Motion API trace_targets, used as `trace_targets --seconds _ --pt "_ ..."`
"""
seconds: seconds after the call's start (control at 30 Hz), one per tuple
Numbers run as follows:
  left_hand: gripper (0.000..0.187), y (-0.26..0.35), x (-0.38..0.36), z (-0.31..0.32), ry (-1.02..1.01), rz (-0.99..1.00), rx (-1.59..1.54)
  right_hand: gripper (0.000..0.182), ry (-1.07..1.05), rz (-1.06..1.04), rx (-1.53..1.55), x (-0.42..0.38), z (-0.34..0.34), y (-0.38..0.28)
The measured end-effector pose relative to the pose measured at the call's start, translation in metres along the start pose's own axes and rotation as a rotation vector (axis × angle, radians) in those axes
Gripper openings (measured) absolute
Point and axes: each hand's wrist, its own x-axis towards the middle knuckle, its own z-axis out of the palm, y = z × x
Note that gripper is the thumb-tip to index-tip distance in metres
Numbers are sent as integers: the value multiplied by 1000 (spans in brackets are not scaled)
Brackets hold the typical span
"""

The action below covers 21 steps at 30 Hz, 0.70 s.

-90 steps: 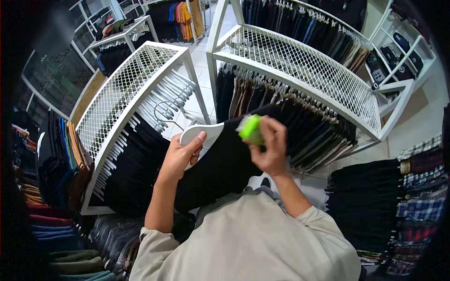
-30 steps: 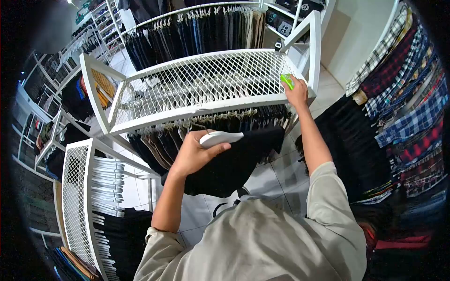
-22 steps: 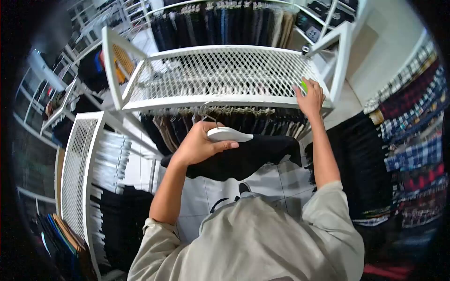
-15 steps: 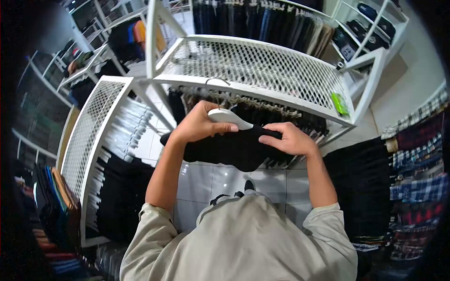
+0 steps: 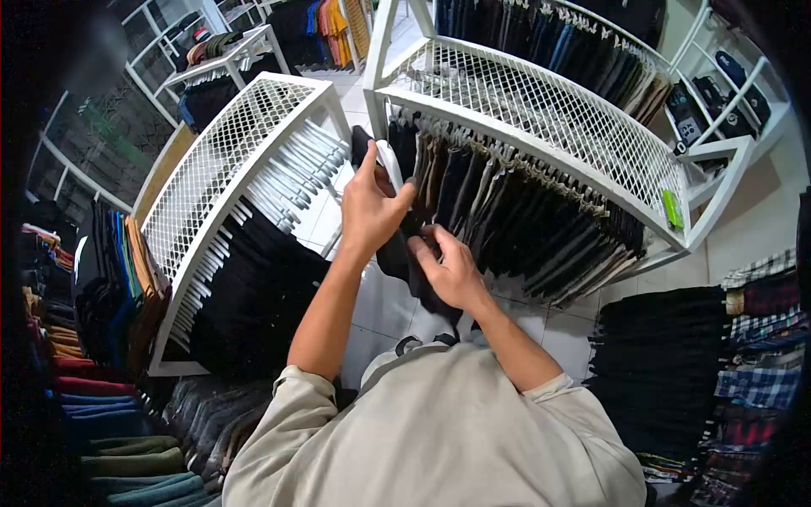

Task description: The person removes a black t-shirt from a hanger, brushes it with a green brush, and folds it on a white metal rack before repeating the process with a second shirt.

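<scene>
My left hand [image 5: 368, 211] is closed around a white hanger [image 5: 389, 166] near its top, thumb on the near side. A black garment [image 5: 394, 258] hangs from this hanger, tilted and seen nearly edge-on. Lower down, my right hand [image 5: 453, 272] pinches the garment's edge between thumb and fingers. Both hands are in front of the gap between two white racks, close to the row of hung trousers [image 5: 498, 198]. The fingertips behind the hanger and cloth are partly hidden.
A white mesh-topped rack [image 5: 541, 110] stands ahead, with a bright green item [image 5: 672, 209] on its right end. On the left, another mesh-topped rack [image 5: 228, 144] holds black garments [image 5: 253, 287] on white hangers. Folded clothes [image 5: 135, 456] lie lower left; plaid shirts [image 5: 760, 384] hang right.
Both hands have swung left with the hanger and black garment, which has turned from broadside to nearly edge-on. The view has turned right, showing more of the trousers row.
</scene>
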Motion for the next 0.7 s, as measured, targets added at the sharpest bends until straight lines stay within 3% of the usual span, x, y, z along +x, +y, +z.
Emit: trace_targets --seconds 0.13,0.17,0.27,0.3,0.43,0.5,0.57,0.6,0.7 --pt "47 -11 9 -41 -118 37 208 29 127 -94 -36 25 -19 1" --pt "47 -13 11 -48 -117 39 209 29 159 -39 -65 30 -28 -3" --pt "33 1 15 -58 -222 168 193 36 317 -324 -427 50 -51 15" --pt "33 10 17 -60 -228 175 186 39 357 -426 -536 55 -60 20" --pt "28 25 29 -53 -410 279 137 49 289 -458 -760 54 -89 26" --pt "27 35 38 -50 -535 324 8 44 346 -488 -820 50 -102 26" --pt "27 38 47 -40 -573 356 -82 36 259 -427 -732 42 -120 32" --pt "28 42 51 -35 -613 352 -125 28 351 -455 -726 37 -126 32" --pt "32 60 54 -21 -680 361 -106 25 463 -438 -829 16 -151 33"
